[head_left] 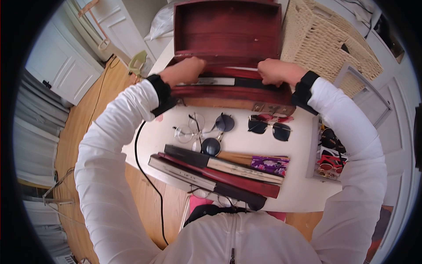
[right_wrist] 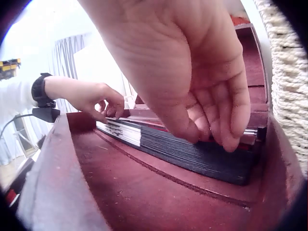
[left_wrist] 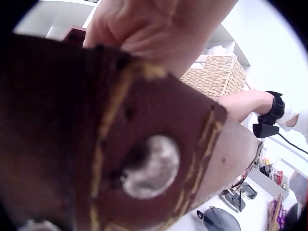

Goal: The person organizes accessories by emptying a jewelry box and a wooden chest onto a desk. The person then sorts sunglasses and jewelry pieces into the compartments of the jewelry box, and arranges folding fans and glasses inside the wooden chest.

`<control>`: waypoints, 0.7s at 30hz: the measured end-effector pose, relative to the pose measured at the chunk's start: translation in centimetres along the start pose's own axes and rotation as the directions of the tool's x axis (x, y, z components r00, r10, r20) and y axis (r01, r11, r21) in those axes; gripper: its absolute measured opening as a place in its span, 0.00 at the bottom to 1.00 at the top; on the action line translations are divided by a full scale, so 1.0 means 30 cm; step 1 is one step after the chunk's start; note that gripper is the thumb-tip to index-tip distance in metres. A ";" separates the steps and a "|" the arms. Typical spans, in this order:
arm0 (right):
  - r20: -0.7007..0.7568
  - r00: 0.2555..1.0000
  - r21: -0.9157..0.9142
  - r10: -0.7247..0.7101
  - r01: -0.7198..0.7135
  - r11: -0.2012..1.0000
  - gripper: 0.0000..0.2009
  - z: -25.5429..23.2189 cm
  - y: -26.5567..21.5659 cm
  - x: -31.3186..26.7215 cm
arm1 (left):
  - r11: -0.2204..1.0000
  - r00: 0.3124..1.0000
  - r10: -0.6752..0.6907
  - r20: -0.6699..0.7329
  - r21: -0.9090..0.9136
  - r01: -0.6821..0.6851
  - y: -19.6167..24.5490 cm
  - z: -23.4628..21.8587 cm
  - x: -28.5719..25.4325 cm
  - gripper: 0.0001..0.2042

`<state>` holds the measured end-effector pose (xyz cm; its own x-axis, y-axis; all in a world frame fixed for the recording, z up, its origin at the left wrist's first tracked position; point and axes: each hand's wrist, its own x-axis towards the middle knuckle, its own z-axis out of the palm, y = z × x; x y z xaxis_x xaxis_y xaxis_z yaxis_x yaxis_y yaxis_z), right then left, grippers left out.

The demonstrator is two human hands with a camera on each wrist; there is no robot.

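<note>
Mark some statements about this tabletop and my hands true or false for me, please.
1. The dark red wooden chest has its lid raised. True.
2. Both hands rest on the white table. False: the left hand and right hand reach into the chest, near opposite ends of a black-and-white folding fan.
3. A cream woven basket stands beside the chest. True.
4. The squarish dark-lensed sunglasses lie inside the chest. False: those sunglasses lie on the table.
5. A purple floral folding fan lies outside the chest. True.
</note>
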<state>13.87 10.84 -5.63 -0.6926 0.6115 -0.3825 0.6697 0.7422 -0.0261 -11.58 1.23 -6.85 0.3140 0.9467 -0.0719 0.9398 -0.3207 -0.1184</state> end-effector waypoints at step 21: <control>0.021 0.913 0.333 -0.407 0.378 0.864 0.15 0.355 -0.336 -0.534 | 0.870 0.997 0.062 -0.042 -0.488 -0.075 0.474 0.077 -0.671 0.17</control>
<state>21.05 -9.36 -9.09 -0.8996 0.2503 -0.3578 0.4060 0.7812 -0.4742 -4.84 -22.45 -9.38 0.3771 0.9254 -0.0373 0.8599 -0.3349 0.3853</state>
